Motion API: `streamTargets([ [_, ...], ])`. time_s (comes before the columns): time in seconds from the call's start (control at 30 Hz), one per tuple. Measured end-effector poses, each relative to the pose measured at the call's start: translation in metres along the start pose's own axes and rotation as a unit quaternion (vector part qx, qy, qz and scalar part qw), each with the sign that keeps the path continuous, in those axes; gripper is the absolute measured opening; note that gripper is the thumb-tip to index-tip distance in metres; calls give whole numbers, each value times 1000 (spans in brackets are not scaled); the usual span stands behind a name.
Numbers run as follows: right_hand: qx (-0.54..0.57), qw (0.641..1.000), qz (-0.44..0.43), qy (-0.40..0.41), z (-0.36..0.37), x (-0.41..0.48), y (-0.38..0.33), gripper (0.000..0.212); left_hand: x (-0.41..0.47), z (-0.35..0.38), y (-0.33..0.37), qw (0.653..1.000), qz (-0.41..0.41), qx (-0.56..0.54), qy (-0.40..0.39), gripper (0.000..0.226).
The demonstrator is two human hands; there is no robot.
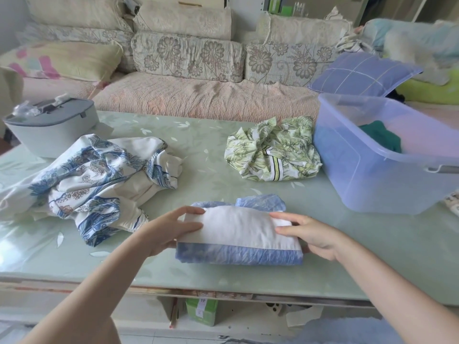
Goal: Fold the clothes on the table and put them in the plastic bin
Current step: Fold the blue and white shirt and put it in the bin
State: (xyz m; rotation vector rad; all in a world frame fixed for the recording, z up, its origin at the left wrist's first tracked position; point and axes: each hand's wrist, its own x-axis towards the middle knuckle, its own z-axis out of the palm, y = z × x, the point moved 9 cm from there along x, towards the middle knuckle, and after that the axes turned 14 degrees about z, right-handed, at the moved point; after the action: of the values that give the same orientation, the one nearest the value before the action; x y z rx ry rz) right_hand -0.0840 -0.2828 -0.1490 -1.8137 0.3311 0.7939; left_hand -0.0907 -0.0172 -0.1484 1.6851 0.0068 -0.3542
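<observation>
A folded white and light-blue garment [238, 234] lies near the front edge of the table [211, 145]. My left hand [171, 227] grips its left end, fingers on top and thumb underneath. My right hand [310, 232] grips its right end the same way. An unfolded white garment with blue wave print [94, 177] is heaped at the left. A crumpled green leaf-print garment [273, 150] lies at the back centre, touching the plastic bin [372, 170]. The translucent bin stands at the right with a dark green and a blue item [382, 137] inside.
A grey lidded container [49, 130] stands at the table's back left corner. A sofa [198, 90] with cushions runs behind the table, with a blue checked pillow [360, 75] at its right. A green box [201, 311] sits on the shelf under the table.
</observation>
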Motion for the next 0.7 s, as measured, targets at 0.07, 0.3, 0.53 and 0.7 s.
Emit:
streamTargets([
  [0.07,9,999,15,-35,3,-2,7,53,-4,0,-4,1000,6,-11,9,27],
  [0.3,-5,999,1,-37,1,-10,14,45,-10,8,0,999,16,19,-28,25],
  [0.53,-28,982,-134,130,-25,-18,-6,24,-10,20,-9,999,-15,-34,-29,16],
  [0.7,14,995,-9,-98,-7,-21,22,56,-18,28,-4,992,-35,-62,-100,44],
])
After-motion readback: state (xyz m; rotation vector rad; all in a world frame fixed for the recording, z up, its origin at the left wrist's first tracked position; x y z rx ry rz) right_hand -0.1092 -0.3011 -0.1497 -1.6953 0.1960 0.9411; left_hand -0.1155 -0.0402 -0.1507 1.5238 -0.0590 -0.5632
